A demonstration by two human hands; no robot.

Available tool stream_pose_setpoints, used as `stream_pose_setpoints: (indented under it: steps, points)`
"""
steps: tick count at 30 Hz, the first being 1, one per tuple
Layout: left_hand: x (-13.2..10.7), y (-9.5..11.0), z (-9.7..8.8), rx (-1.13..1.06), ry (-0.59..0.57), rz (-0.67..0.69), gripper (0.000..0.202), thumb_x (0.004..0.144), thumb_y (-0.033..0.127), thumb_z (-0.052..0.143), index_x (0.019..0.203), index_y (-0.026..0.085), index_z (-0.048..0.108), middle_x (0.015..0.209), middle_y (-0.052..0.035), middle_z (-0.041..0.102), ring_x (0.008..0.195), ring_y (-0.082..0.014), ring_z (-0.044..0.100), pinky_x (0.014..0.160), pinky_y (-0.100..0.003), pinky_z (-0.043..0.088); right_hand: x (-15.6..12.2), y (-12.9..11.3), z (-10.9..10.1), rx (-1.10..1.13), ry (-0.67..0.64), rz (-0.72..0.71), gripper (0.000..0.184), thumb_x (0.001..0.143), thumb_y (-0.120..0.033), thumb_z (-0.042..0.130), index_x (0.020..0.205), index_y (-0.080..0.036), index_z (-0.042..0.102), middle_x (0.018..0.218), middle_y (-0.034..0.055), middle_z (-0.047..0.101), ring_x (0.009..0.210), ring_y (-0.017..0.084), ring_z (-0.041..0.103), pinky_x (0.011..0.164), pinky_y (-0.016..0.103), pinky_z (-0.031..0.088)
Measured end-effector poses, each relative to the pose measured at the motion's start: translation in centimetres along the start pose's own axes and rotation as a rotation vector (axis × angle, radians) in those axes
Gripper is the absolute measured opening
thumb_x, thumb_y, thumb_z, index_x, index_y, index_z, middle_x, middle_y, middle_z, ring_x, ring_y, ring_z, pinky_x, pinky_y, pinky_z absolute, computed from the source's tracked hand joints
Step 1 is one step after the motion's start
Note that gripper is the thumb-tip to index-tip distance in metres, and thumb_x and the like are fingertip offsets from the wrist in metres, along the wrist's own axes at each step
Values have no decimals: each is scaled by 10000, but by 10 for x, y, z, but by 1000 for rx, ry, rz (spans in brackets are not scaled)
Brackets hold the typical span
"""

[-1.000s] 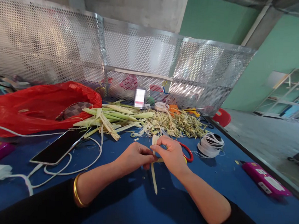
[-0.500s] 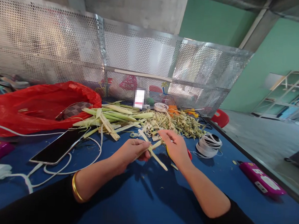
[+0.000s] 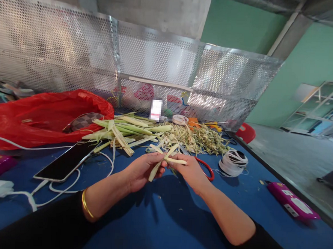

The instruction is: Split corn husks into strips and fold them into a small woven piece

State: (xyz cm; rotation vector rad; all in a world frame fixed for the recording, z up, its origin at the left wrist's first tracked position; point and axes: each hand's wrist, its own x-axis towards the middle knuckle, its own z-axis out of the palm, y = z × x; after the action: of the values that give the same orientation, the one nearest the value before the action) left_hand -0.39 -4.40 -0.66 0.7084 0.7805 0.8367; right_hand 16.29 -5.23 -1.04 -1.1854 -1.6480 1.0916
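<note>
My left hand (image 3: 143, 170) and my right hand (image 3: 190, 170) meet over the blue table (image 3: 160, 218), both pinching pale yellow-green leaf strips (image 3: 165, 160) that cross between my fingers. One strip sticks up and to the right; another hangs down by my left thumb. A gold bangle (image 3: 86, 206) circles my left wrist. Just beyond my hands lie a bundle of green leaf stalks (image 3: 126, 131) and a heap of cut leaf scraps (image 3: 199, 137). Red-handled scissors (image 3: 207, 168) lie right behind my right hand.
A red plastic bag (image 3: 40, 115) sits at the left with a checkered pouch (image 3: 82, 122) on it. A phone (image 3: 67, 159) with white cables (image 3: 66, 188) lies front left. A spool of white thread (image 3: 233, 161) and a pink case (image 3: 291, 203) lie right. A perforated metal screen (image 3: 147, 70) backs the table.
The long strip that hung down from my hands has been swung up and folded across the other strip. My right hand reached forward, then came back to meet my left hand.
</note>
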Motion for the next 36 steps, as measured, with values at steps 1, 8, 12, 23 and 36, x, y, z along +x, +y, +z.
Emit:
stream_pose_setpoints:
  steps: [1, 8, 12, 23, 36]
  points:
    - [-1, 0, 0, 5, -9, -19, 135, 850, 240, 554, 826, 119, 611, 630, -11, 603, 484, -78, 552, 466, -175, 465, 0, 0, 0, -35, 10, -13, 163, 749, -321, 625, 706, -167, 658, 628, -24, 580, 604, 121, 480, 572, 239, 342]
    - [-3, 3, 1, -2, 77, -77, 65, 796, 164, 616, 846, 122, 617, 692, -21, 668, 465, -73, 573, 429, -166, 485, 0, 5, -3, -327, -2, -241, 144, 825, -210, 543, 695, -181, 597, 703, 4, 612, 671, 146, 518, 629, 253, 363]
    - [1, 8, -1, -54, 91, -112, 78, 787, 73, 558, 737, 113, 602, 555, 15, 599, 399, -58, 533, 410, -151, 478, 1, 5, -5, -515, 92, -436, 177, 848, -190, 558, 671, -198, 556, 669, -4, 592, 690, 155, 517, 714, 272, 366]
    - [-2, 13, -3, -86, -7, -71, 146, 734, -9, 536, 728, 135, 562, 537, 32, 562, 379, -48, 495, 406, -149, 464, -2, -3, -6, -457, 125, -462, 204, 883, -255, 515, 687, -220, 555, 696, 10, 595, 716, 176, 528, 757, 311, 379]
    - [0, 3, -3, 108, -93, 18, 53, 783, 130, 606, 734, 108, 606, 530, -9, 596, 383, -69, 529, 405, -153, 419, -2, 0, 0, -135, 54, -258, 203, 809, -342, 602, 684, -187, 645, 688, 4, 621, 692, 158, 548, 669, 270, 410]
